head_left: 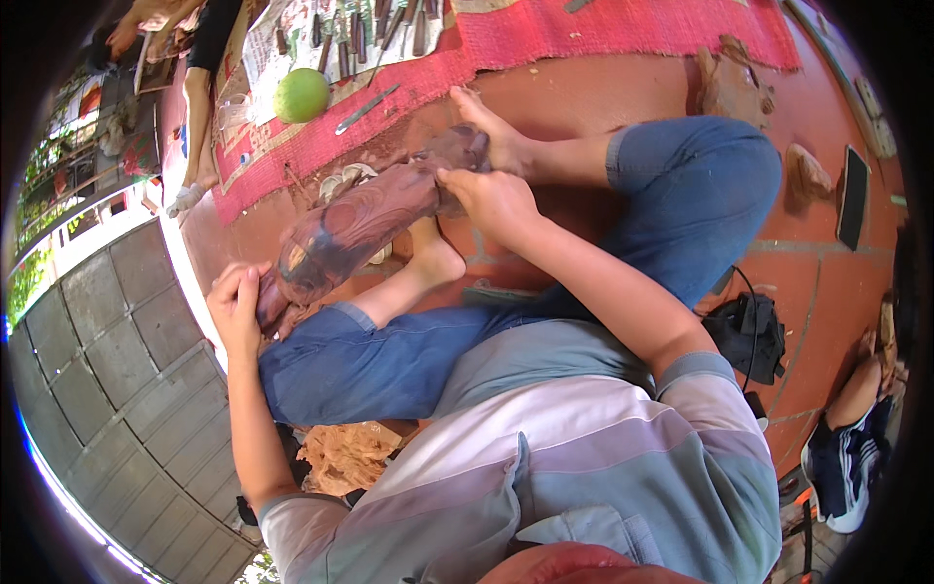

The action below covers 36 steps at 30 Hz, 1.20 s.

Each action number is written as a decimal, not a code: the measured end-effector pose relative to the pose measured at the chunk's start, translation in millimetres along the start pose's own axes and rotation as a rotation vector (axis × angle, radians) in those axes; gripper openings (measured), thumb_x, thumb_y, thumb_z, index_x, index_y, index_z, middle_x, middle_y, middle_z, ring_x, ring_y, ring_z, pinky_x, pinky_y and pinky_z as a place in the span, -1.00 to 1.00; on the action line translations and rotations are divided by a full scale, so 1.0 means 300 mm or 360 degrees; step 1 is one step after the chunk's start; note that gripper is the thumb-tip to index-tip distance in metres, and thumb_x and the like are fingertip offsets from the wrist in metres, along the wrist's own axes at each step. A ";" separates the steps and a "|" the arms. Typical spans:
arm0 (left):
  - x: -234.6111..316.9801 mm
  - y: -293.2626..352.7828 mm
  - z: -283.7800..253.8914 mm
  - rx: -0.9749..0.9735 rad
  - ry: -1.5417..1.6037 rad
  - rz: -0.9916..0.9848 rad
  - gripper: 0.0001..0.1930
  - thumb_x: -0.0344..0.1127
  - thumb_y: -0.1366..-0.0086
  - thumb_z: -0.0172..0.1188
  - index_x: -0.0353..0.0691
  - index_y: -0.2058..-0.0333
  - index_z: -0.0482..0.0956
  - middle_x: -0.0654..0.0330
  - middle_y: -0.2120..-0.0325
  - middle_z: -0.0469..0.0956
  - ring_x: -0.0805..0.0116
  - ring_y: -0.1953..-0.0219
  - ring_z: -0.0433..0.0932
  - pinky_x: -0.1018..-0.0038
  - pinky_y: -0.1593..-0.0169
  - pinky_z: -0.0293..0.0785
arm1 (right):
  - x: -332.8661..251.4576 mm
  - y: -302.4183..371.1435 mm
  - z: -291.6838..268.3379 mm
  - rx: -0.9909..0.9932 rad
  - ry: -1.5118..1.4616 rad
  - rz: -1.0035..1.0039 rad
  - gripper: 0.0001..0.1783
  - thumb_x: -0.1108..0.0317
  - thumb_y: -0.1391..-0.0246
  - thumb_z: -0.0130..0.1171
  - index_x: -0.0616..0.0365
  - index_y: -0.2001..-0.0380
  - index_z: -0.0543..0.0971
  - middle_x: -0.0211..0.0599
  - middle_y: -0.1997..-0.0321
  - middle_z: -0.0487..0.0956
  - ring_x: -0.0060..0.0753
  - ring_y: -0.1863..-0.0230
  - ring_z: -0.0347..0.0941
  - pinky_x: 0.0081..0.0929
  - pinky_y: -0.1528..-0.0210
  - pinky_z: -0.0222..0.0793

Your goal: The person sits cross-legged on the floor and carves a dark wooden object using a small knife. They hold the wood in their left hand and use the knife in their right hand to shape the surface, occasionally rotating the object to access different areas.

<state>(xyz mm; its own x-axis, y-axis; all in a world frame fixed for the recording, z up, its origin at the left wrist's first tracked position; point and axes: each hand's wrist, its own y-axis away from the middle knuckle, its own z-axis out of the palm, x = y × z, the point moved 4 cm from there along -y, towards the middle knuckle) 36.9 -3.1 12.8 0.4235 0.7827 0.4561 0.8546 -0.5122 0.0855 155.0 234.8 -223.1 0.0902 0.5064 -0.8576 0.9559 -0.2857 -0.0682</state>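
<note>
A long carved piece of dark reddish-brown wood (360, 219) lies slantwise in front of me, over my lower legs and bare feet. Curved grooves and rounded forms cover its surface. My left hand (236, 304) grips its near left end, fingers curled over the tip. At the far right end, my right hand (494, 204) holds the carving's narrower part, thumb along the side; some of its fingers are hidden. One bare foot (501, 131) sits close beside that far end. No tool shows in either hand.
Beyond the carving, a red woven mat (545, 39) bears several chisels (358, 37) on paper, a green round fruit (302, 95) and a thin blade (367, 110). Rightward are wood chunks (735, 86), a dark flat slab (852, 198) and a black bag (744, 336). Another person's leg (197, 127) is at left.
</note>
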 end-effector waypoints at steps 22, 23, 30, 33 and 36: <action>0.181 0.807 0.375 0.0182 -0.0124 -0.0036 -0.78 -0.48 -0.12 0.12 -0.30 0.22 0.57 -0.01 0.20 0.53 0.15 0.17 0.54 0.41 0.08 0.43 | 0.267 0.070 0.021 0.0186 -0.1288 0.0946 -0.64 0.18 -0.19 0.01 0.29 0.15 0.54 -0.39 0.36 0.53 -0.57 0.27 0.39 -0.54 0.16 0.31; 0.172 0.819 0.395 0.0184 -0.0001 -0.0181 -0.77 -0.48 -0.13 0.12 -0.31 0.21 0.56 -0.02 0.17 0.52 0.14 0.15 0.53 0.40 0.06 0.42 | 0.255 0.060 0.030 0.0193 -0.1280 0.0883 -0.64 0.19 -0.19 0.02 0.28 0.15 0.54 -0.41 0.37 0.53 -0.60 0.28 0.38 -0.56 0.17 0.30; 0.067 0.755 0.444 -0.0323 0.0741 -0.1166 -0.23 -0.22 -0.05 0.33 -0.26 -0.21 0.17 -0.04 0.12 0.52 0.30 0.19 0.55 0.40 0.11 0.45 | 0.117 -0.095 0.144 0.0111 -0.1484 0.0591 -0.68 0.23 -0.18 0.05 0.25 0.14 0.55 -0.53 0.40 0.50 -0.70 0.32 0.35 -0.69 0.24 0.27; 0.047 0.740 0.457 -0.0412 0.0597 -0.1086 -0.09 -0.18 0.07 0.43 -0.27 -0.22 0.12 0.01 0.24 0.57 0.33 0.25 0.57 0.43 0.15 0.46 | 0.096 -0.137 0.206 0.0028 -0.1662 0.0620 -0.68 0.23 -0.17 0.07 0.26 0.17 0.57 -0.47 0.37 0.53 -0.67 0.31 0.37 -0.67 0.24 0.28; 0.072 0.709 0.454 -0.0443 0.0507 -0.1016 -0.04 -0.18 0.15 0.48 -0.27 -0.21 0.14 0.03 0.30 0.59 0.36 0.27 0.57 0.48 0.17 0.46 | 0.104 -0.149 0.218 0.0021 -0.1525 0.0595 -0.68 0.23 -0.16 0.08 0.28 0.19 0.57 -0.49 0.34 0.54 -0.67 0.30 0.37 -0.65 0.24 0.29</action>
<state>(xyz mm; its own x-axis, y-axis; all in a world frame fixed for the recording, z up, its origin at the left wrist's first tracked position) 268.8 -46.9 -79.8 -0.2702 0.8387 0.4728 0.7793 -0.0978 0.6189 97.0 210.2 -280.2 0.1149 -0.4772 -0.8712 0.9089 -0.3034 0.2860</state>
